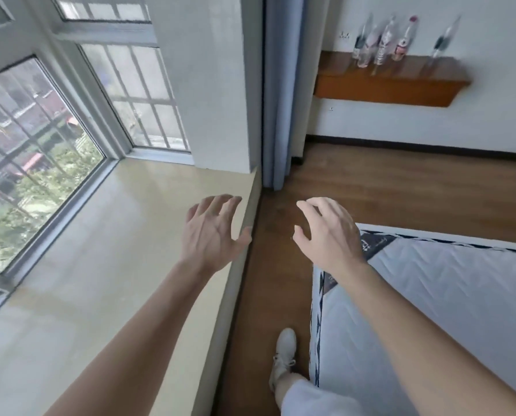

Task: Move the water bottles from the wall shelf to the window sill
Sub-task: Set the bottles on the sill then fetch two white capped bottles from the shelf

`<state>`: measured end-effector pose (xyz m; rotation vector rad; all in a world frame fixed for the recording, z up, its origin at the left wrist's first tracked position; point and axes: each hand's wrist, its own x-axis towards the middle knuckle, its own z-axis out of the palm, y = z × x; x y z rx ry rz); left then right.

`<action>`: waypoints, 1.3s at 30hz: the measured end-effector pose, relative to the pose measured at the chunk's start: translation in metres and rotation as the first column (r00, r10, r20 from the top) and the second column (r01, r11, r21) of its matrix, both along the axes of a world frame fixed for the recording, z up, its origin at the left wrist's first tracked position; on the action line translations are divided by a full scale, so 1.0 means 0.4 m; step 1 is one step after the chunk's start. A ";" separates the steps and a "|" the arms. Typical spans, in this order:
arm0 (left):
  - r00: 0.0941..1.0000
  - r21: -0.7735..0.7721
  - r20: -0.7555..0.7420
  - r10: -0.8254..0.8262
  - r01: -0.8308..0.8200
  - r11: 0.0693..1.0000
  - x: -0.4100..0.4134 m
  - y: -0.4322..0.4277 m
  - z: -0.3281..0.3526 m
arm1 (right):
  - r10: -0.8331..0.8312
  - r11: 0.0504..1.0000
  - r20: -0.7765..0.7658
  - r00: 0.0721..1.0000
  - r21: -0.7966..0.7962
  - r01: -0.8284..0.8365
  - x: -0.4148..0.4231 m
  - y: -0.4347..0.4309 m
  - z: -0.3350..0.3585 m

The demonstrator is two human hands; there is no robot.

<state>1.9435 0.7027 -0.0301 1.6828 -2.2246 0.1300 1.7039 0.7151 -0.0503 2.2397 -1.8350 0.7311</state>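
Several clear plastic water bottles (384,42) stand blurred on a brown wooden wall shelf (383,88) at the upper right; one has a red cap, and one bottle (444,40) stands apart to the right. The wide cream window sill (106,235) fills the left and carries no bottles. My left hand (213,232) hovers over the sill's right edge, fingers spread, holding nothing. My right hand (328,232) floats above the floor beside it, fingers loosely curled and apart, also holding nothing. Both hands are far from the shelf.
A white quilted mattress (431,310) lies at the lower right. A narrow strip of wooden floor (280,265) runs between it and the sill toward the shelf wall. A blue curtain (283,91) hangs by the wall corner. My white shoe (285,346) is on the floor.
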 end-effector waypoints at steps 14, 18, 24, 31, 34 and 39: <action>0.996 -0.006 -0.003 -0.092 0.092 0.996 -0.310 -0.591 0.019 | -0.100 0.993 0.008 0.995 0.065 0.099 -0.268 -0.545 0.011; 0.994 -0.002 0.000 -0.113 0.113 0.994 -0.371 -0.694 0.015 | -0.130 0.989 -0.008 0.991 0.071 0.130 -0.323 -0.635 0.007; 0.989 0.019 0.025 -0.146 0.145 0.989 -0.438 -0.877 0.011 | -0.184 0.980 -0.003 0.983 0.074 0.184 -0.379 -0.799 0.001; 0.976 0.013 0.013 -0.217 0.217 0.976 -0.510 -1.184 -0.006 | -0.254 0.963 -0.015 0.967 0.089 0.254 -0.450 -1.062 -0.018; 0.970 0.034 -0.014 -0.241 0.242 0.970 -0.551 -1.337 -0.005 | -0.298 0.949 -0.032 0.954 0.099 0.300 -0.486 -1.200 -0.006; 0.953 0.065 -0.020 -0.304 0.304 0.950 -0.629 -1.581 0.015 | -0.359 0.923 -0.115 0.926 0.104 0.371 -0.551 -1.396 0.034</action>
